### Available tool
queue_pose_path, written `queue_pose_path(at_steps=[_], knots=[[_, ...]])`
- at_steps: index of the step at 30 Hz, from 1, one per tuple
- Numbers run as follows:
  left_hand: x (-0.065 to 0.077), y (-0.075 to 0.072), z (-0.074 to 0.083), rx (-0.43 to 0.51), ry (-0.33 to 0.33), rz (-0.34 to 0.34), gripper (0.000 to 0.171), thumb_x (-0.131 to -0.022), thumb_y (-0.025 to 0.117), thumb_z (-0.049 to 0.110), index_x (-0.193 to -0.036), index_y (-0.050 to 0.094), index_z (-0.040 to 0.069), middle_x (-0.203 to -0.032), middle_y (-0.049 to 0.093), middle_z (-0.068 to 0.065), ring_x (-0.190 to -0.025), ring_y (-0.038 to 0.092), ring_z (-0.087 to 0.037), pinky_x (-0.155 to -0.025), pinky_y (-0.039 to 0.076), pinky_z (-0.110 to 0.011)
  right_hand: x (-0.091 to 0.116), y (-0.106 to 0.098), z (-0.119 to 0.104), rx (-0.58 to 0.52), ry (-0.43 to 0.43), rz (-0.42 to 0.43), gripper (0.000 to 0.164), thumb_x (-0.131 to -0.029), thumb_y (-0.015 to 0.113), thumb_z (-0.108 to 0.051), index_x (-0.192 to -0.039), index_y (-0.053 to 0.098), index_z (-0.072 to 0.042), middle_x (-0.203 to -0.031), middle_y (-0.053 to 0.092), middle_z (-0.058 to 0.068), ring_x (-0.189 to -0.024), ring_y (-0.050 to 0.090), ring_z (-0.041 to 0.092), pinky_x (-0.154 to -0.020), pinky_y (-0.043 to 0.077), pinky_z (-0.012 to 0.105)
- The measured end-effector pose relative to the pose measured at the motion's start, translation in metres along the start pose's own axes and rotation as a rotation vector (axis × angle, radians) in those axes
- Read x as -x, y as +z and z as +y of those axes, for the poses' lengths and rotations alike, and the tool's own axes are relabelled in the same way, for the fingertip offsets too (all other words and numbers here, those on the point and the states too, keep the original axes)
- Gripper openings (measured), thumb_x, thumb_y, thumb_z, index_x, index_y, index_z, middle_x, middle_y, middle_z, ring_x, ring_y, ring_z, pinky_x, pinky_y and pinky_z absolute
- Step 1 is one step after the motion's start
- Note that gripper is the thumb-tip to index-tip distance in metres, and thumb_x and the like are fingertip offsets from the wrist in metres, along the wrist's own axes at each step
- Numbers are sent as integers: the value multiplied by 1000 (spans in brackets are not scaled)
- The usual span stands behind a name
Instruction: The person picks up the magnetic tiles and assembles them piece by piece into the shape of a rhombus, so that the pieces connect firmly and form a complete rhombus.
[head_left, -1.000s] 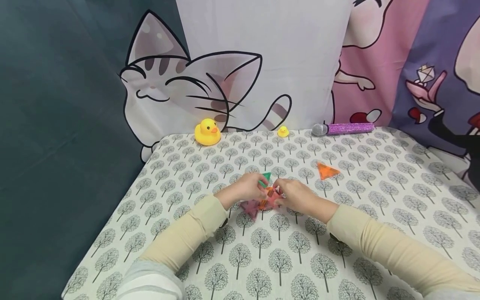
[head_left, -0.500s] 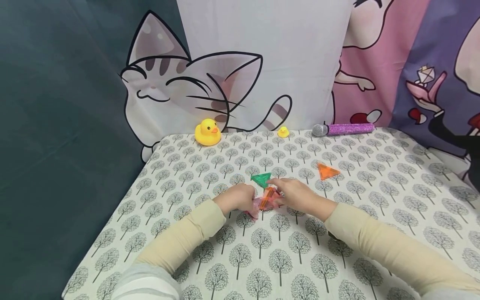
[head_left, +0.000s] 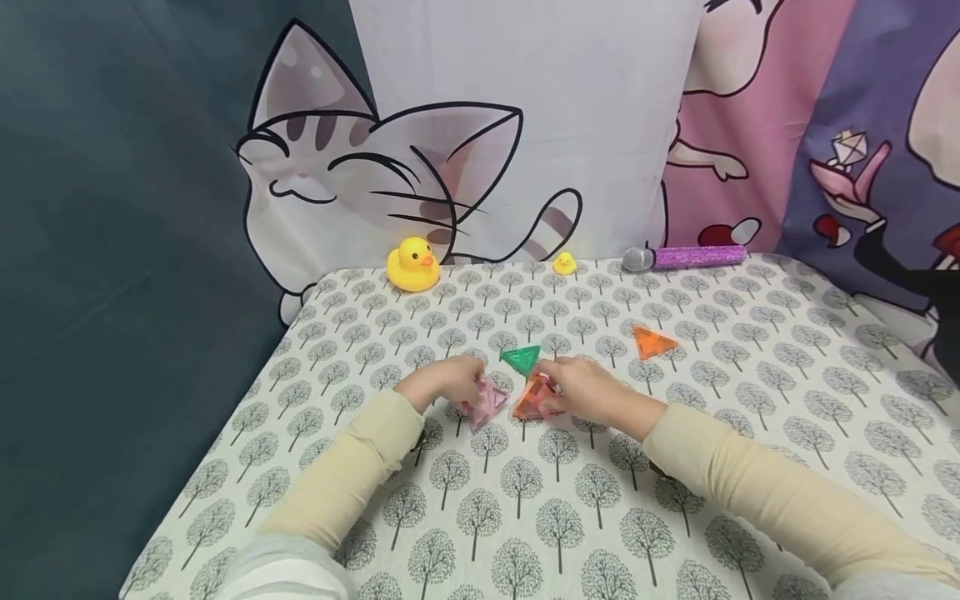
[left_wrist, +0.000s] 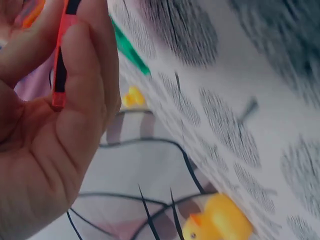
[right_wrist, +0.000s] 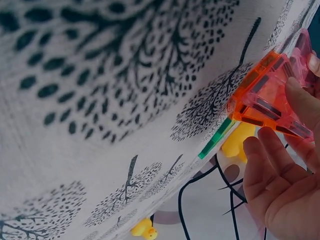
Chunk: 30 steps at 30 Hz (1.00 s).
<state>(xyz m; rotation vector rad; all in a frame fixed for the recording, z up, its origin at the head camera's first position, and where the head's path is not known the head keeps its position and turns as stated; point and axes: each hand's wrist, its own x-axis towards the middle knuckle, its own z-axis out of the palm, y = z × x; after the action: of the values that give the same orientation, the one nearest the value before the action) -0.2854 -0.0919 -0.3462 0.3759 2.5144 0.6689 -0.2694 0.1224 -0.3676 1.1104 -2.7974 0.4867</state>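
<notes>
My left hand (head_left: 452, 379) pinches a translucent pink triangular magnetic tile (head_left: 489, 403) just over the cloth. In the left wrist view this pink tile's edge (left_wrist: 59, 75), with dark magnet strips, stands between thumb and fingers. To the right, my right hand (head_left: 588, 388) holds an orange tile and a pink tile together. The right wrist view shows the orange tile (right_wrist: 262, 75) against the pink tile (right_wrist: 272, 95), with the thumb on the pink one. A green triangular tile (head_left: 521, 359) lies flat just beyond both hands. Fingers cover parts of the held tiles.
Another orange triangular tile (head_left: 652, 342) lies farther right on the tree-print cloth (head_left: 558, 525). Along the back edge sit a large yellow duck (head_left: 414, 265), a small duck (head_left: 565, 263) and a purple-handled microphone (head_left: 686, 258). A cartoon curtain (head_left: 615, 125) hangs behind.
My left hand has left the green tile, taken hold of the pink tile and drawn it left, apart from the orange one. The right hand stays nearly in place with its tiles.
</notes>
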Motion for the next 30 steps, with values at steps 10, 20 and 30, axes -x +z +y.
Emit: queue_pose_path(at_steps=[10,20,30], knots=[[15,-19,-17,18,-15,28,16,-72,63,-2,-80,50,1,-77,54,-9,-58,56,-18,-59,49,-30,4,-2,4,37,255,-228,49,-63,73,-42,-92,58,-5,-78,56,4,-70,51,18,-60,44,32],[27,-41,-21,122,-14,111,20,-73,63,-2,-88,50,-2,-83,54,-13,-62,58,-20,-65,50,-34,-5,10,-6,11,239,-236,32,-69,70,-38,-63,48,-15,-56,46,-4,-48,37,10,-44,35,24],[38,-59,-2,228,57,178,25,-75,63,-1,-95,49,-4,-84,56,-14,-66,60,-20,-61,50,-26,-36,25,-39,95,280,-254,39,-68,65,-50,-63,48,-15,-57,48,-4,-51,42,11,-44,38,24]])
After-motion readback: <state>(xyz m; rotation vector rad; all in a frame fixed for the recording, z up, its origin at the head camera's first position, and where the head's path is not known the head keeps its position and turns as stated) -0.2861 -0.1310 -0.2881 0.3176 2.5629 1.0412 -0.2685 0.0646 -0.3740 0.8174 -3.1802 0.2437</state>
